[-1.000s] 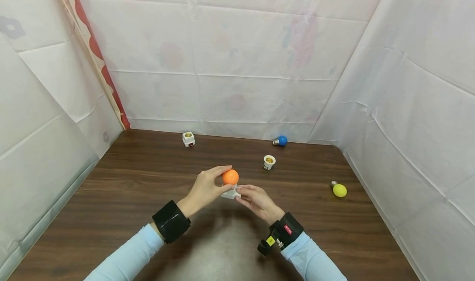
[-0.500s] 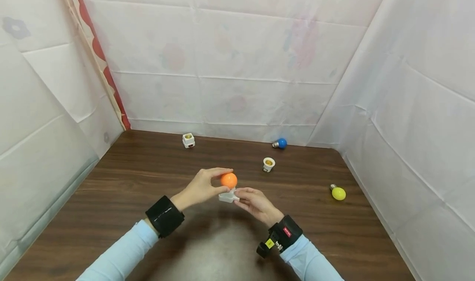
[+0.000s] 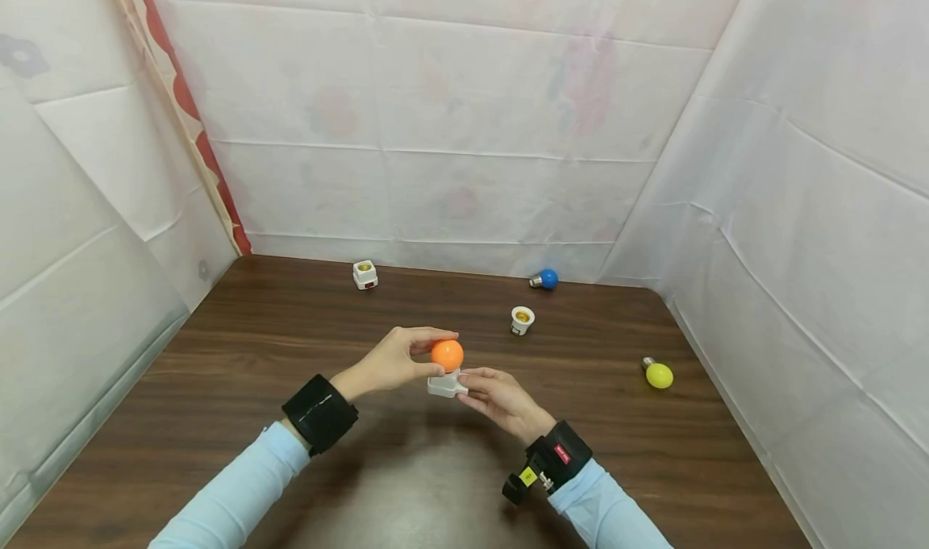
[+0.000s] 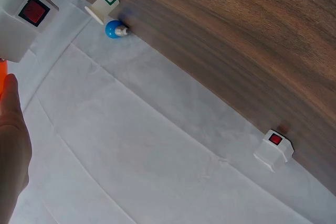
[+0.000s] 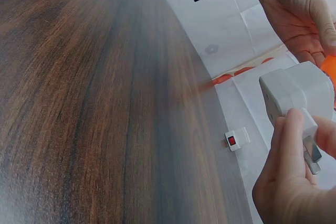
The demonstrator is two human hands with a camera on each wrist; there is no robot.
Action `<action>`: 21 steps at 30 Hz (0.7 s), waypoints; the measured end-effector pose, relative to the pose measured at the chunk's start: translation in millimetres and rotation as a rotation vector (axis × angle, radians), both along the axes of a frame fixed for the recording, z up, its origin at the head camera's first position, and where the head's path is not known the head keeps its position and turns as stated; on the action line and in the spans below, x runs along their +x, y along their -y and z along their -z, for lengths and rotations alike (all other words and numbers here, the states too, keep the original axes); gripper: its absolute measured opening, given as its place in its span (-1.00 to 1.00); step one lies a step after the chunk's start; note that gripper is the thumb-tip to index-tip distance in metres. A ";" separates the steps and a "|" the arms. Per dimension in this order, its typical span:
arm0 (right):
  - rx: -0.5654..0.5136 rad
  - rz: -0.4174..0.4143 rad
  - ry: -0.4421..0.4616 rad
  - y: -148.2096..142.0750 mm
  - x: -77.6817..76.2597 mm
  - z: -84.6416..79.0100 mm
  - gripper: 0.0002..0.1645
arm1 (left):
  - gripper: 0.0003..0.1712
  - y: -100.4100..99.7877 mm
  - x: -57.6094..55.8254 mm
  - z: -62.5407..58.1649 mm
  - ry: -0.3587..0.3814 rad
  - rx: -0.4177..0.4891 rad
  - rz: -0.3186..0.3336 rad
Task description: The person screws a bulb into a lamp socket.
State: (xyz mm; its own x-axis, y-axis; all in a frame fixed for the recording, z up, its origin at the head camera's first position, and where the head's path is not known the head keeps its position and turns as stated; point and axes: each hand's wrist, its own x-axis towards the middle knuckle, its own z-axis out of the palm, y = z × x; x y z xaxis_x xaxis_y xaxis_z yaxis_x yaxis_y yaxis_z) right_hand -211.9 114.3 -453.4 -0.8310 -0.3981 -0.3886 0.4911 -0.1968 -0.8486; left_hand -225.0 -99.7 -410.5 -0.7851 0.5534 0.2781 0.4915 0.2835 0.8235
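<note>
My left hand [image 3: 395,361] pinches an orange light bulb [image 3: 447,355] between the thumb below and the fingers over its top. The bulb sits base-down at the top of a white plug-in lamp socket [image 3: 444,385], above the table. Thumb and fingers of my right hand [image 3: 502,401] grip this socket by its plug end. Metal prongs [image 5: 312,153] stick out past those fingers in the right wrist view. A red rocker switch [image 4: 34,11] shows on the socket's side in the left wrist view. The bulb's screw base is hidden.
At the table's back left stands a white square socket [image 3: 365,275] with a red switch. A blue bulb [image 3: 547,279] lies at the back right, with a round white socket [image 3: 522,321] before it. A yellow bulb [image 3: 659,375] lies far right. White sheets [image 3: 450,114] enclose three sides.
Both hands have shifted slightly left and closer to me with the bulb and socket. My left wrist has swung outward to the left while its fingers stay on the bulb.
</note>
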 end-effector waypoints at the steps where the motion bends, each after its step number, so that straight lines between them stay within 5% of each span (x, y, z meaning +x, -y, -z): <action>1: 0.001 -0.002 0.001 0.1 0.3 -0.1 -0.61 | -0.39 -0.2 0.5 0.3 -0.005 0.000 -0.006; 7: -0.035 -0.022 -0.048 -0.9 1.5 -0.8 -0.59 | -0.35 -6.4 5.5 3.4 -0.117 0.015 -0.099; 15: -0.050 0.043 -0.042 3.9 0.5 -0.2 -0.85 | -0.37 -22.4 20.6 2.6 -0.249 -0.037 -0.381; 21: -0.056 0.068 -0.016 6.2 0.3 0.1 -0.89 | -0.39 -24.0 22.2 1.6 -0.264 -0.040 -0.396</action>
State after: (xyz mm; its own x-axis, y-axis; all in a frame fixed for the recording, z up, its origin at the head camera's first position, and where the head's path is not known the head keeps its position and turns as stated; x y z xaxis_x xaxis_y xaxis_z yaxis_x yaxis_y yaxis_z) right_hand -211.6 108.1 -453.5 -0.8628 -0.3612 -0.3536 0.4613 -0.2769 -0.8429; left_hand -202.8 -75.7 -412.1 -0.8429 0.2399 0.4816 0.5305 0.5200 0.6695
